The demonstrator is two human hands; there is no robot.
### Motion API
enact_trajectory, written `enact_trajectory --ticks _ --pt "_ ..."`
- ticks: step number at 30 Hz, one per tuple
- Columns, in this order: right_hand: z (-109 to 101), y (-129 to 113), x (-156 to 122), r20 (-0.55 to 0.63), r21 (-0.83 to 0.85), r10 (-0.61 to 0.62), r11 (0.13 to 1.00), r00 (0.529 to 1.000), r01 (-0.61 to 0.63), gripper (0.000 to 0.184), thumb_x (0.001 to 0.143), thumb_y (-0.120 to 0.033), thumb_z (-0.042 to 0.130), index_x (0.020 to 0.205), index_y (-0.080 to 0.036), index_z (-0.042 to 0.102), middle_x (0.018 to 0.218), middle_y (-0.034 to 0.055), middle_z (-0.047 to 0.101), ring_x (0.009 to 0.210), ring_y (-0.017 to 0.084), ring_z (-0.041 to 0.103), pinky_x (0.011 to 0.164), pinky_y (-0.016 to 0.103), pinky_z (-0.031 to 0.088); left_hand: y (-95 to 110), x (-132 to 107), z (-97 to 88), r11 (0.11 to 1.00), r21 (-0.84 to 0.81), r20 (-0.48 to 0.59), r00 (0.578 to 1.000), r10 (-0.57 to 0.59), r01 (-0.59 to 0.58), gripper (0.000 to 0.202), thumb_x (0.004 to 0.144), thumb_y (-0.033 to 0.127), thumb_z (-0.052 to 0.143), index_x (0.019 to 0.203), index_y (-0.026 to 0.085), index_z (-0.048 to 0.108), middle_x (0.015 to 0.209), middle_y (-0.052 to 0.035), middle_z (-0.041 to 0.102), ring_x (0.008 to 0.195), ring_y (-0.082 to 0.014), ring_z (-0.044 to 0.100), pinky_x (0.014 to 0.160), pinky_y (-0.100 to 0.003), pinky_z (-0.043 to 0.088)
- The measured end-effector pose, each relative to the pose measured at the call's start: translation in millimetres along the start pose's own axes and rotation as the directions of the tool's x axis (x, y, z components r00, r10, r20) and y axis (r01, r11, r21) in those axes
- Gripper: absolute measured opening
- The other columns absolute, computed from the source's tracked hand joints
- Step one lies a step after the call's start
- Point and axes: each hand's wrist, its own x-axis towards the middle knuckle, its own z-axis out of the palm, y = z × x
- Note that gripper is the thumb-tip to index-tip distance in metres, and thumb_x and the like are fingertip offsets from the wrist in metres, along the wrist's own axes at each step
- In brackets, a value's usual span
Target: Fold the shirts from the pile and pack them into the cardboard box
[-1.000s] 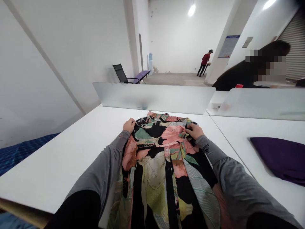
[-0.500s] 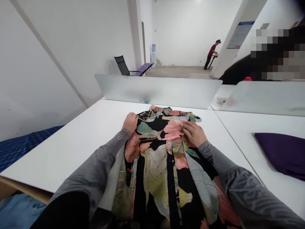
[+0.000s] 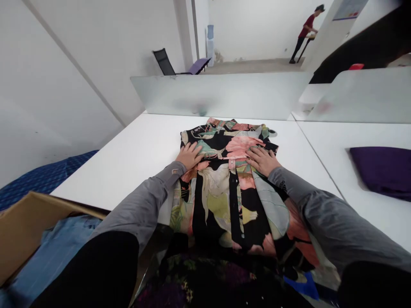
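A floral shirt (image 3: 218, 188) in black, pink, green and cream lies on the white table, its collar side toward the divider and its lower part hanging over the near edge. My left hand (image 3: 190, 155) rests flat on the left side of the cloth, fingers stretched out. On the right side, my right hand (image 3: 261, 160) also lies on the fabric with its fingers spread. Both palms face down and neither grips the cloth. A small grey tab (image 3: 272, 133) sticks out beyond the shirt's upper right corner.
A frosted divider (image 3: 221, 96) stands along the back of the white table (image 3: 141, 154). Folded purple cloth (image 3: 383, 171) lies to the right. At lower left, a cardboard box (image 3: 28, 231) holds blue denim (image 3: 61, 239). A person (image 3: 306, 32) stands far off; another leans in at upper right.
My left hand has let go of the shirt's left edge and come inward, flat on the cloth. My right hand stays on the right side. The view has tilted downward.
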Motion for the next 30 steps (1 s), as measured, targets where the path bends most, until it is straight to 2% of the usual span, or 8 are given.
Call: enact_trajectory --ticks 4,8,13,16,18,21,26,30 --pt "-24.1 -22.7 -28.4 -0.047 -0.016 0.035 0.999 0.998 -0.036 0.051 0.094 -0.046 0.048 0.14 -0.024 0.046 0.149 0.013 0.042 0.135 0.037 0.032 0.106 0.064 0.024 19.6 -33.4 -28.8 0.999 0.013 -0.051 0.998 -0.039 0.04 0.055 0.094 0.043 0.047 0.137 0.01 0.047 0.151 -0.0201 0.036 0.138 -0.0367 0.031 0.111 -0.054 0.028" --pt "-39.3 -54.6 -100.9 0.004 0.052 -0.127 0.991 0.992 0.126 0.056 0.095 -0.052 0.041 0.145 -0.026 0.042 0.152 0.0105 0.038 0.138 0.032 0.032 0.107 0.055 0.031 51.4 -112.2 -53.5 0.99 -0.069 -0.164 0.981 0.107 -0.12 0.052 0.098 0.041 0.04 0.142 0.014 0.041 0.149 -0.015 0.039 0.141 -0.0277 0.029 0.116 -0.046 0.026" --pt "-47.2 -78.9 -181.7 -0.021 0.206 -0.108 0.972 0.994 0.11 0.048 0.095 -0.053 0.04 0.131 -0.026 0.057 0.146 0.01 0.047 0.133 0.033 0.042 0.108 0.059 0.03 88.7 -203.3 -53.7 0.983 -0.046 -0.087 0.981 0.176 -0.18 0.047 0.095 0.04 0.047 0.139 0.023 0.046 0.148 -0.0107 0.043 0.142 -0.0312 0.029 0.117 -0.054 0.024" --pt "-71.7 -90.6 -227.6 -0.242 0.393 0.144 0.919 0.96 -0.039 0.037 0.095 -0.043 0.045 0.123 -0.026 0.063 0.134 0.0098 0.057 0.122 0.028 0.054 0.105 0.046 0.042 91.5 -250.5 -53.8 0.985 -0.163 -0.275 0.961 0.016 -0.063 0.041 0.091 0.035 0.054 0.13 0.026 0.052 0.135 -0.0104 0.055 0.133 -0.0289 0.044 0.115 -0.05 0.032" --pt "-86.3 -96.8 -265.4 -0.428 0.459 0.436 0.859 0.792 -0.225 0.03 0.093 -0.04 0.049 0.113 -0.026 0.067 0.115 0.0094 0.066 0.108 0.027 0.062 0.099 0.043 0.047 85.7 -283.0 -50.7 0.945 -0.308 -0.414 0.88 -0.233 0.106 0.029 0.086 0.036 0.059 0.114 0.028 0.058 0.114 -0.009 0.063 0.117 -0.0278 0.057 0.106 -0.047 0.043" --pt "-87.5 -97.9 -320.1 -0.437 0.543 0.73 0.68 0.525 -0.493 0.028 0.088 -0.047 0.056 0.096 -0.025 0.072 0.09 0.0072 0.07 0.088 0.027 0.065 0.089 0.042 0.051 74.5 -320.8 -35.2 0.732 -0.558 -0.208 0.788 -0.579 0.391 0.025 0.079 0.043 0.066 0.097 0.028 0.057 0.1 -0.0061 0.064 0.103 -0.0273 0.063 0.097 -0.044 0.05" --pt "-40.8 -91.1 -344.3 0.167 0.744 0.742 0.337 0.65 -0.576 0.044 0.069 -0.058 0.072 0.093 -0.021 0.075 0.099 0.0067 0.075 0.097 0.029 0.066 0.089 0.04 0.052 74.8 -319.9 -3.8 0.193 -0.872 0.28 0.782 -0.557 0.449 0.049 0.074 0.051 0.07 0.113 0.024 0.056 0.124 -0.0082 0.063 0.122 -0.0255 0.056 0.103 -0.038 0.047" --pt "-2.5 -105.1 -325.6 0.251 0.93 0.648 0.046 0.72 -0.365 0.043 0.067 -0.055 0.077 0.094 -0.021 0.075 0.093 0.0061 0.075 0.092 0.026 0.068 0.086 0.04 0.053 84.5 -305.2 1.3 0.023 -0.903 0.385 0.83 -0.403 0.43 0.051 0.074 0.05 0.073 0.111 0.019 0.06 0.113 -0.0096 0.07 0.111 -0.027 0.064 0.099 -0.041 0.05"
